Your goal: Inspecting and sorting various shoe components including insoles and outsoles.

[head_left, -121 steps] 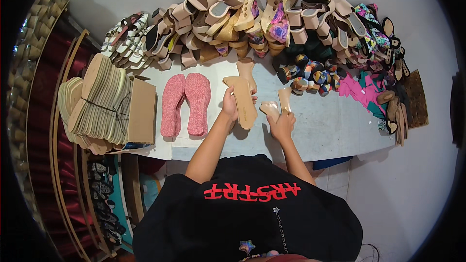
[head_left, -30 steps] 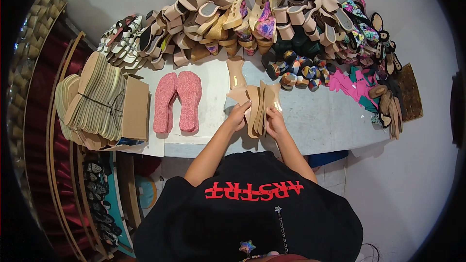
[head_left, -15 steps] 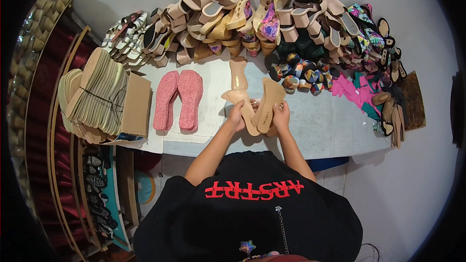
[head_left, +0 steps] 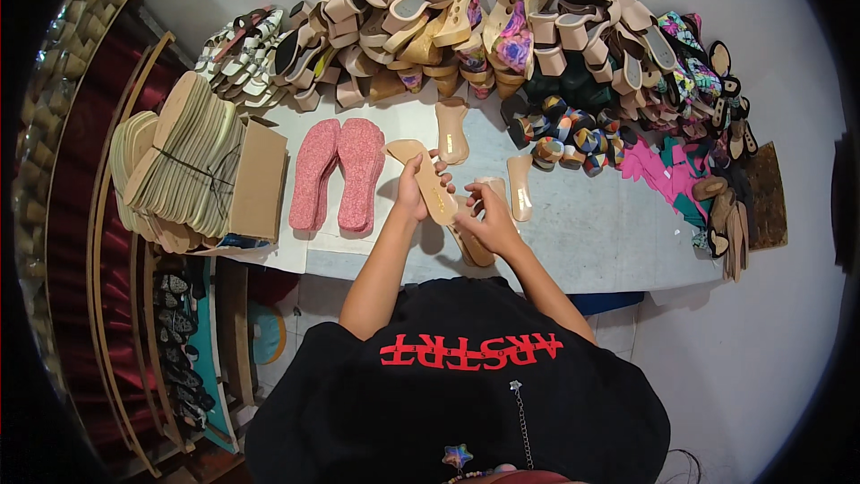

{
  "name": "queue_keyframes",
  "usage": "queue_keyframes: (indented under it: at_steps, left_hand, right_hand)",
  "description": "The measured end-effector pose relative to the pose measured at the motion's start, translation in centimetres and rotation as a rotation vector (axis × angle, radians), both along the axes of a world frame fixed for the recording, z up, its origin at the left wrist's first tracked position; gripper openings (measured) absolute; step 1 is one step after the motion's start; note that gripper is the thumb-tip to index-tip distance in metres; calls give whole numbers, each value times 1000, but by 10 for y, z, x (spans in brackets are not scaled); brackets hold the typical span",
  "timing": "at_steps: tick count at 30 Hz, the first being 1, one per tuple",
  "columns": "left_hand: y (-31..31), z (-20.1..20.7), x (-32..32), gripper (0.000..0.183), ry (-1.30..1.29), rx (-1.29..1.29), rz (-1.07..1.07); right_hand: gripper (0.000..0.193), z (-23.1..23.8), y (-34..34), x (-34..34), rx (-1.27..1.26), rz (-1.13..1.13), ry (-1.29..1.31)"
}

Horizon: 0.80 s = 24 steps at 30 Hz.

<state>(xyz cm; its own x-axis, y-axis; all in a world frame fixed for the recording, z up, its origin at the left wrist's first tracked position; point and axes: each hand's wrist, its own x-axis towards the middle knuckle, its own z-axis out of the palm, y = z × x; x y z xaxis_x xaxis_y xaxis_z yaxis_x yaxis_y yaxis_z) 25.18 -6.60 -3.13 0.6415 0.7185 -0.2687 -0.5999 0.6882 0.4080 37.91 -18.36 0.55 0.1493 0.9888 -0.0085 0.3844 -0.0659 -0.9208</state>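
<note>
My left hand (head_left: 414,190) grips a tan insole (head_left: 435,190), tilted above the table, with fingers wrapped over its edge. My right hand (head_left: 491,220) is at the insole's lower end, thumb close to it and fingers bent and apart; whether the thumb presses on it is hard to tell. Below the hands, more tan insoles (head_left: 477,249) show, partly hidden. A single tan insole (head_left: 520,188) lies just right of my right hand. Beyond the hands rests another tan insole pile (head_left: 452,133). A pale piece behind my right fingers is mostly covered.
Two stacks of pink speckled soles (head_left: 360,175) lie to the left, beside a cardboard box (head_left: 258,181) and a tied bundle of insoles (head_left: 184,170). Heaped shoes (head_left: 394,27) line the back. Patterned heels (head_left: 573,139) and pink fabric (head_left: 658,170) sit at right on the table (head_left: 609,251).
The insole from my right hand now lies on the table to the right, and that hand has come back toward the left-hand insole. My left hand has lifted its insole up and left.
</note>
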Motion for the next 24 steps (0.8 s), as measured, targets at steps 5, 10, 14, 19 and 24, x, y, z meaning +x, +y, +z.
queue_keyframes:
  at_steps: [5, 10, 14, 19, 24]
  left_hand:
    - [-3, 3, 9, 36, 47, -11, 33]
    - [-1, -1, 4, 37, -14, -54, -43]
    - [-1, 3, 2, 38, -3, -39, -79]
    - [2, 0, 2, 35, -43, -30, -141]
    - [9, -18, -4, 28, -66, -11, -343]
  right_hand:
    - [48, 4, -1, -19, 258, -45, -241]
    - [26, 1, 0, -22, 312, 86, -321]
    - [25, -1, 3, -22, 375, 57, -380]
    - [28, -7, 3, -24, 360, 22, -420]
    - [51, 21, 8, -23, 439, -35, -486]
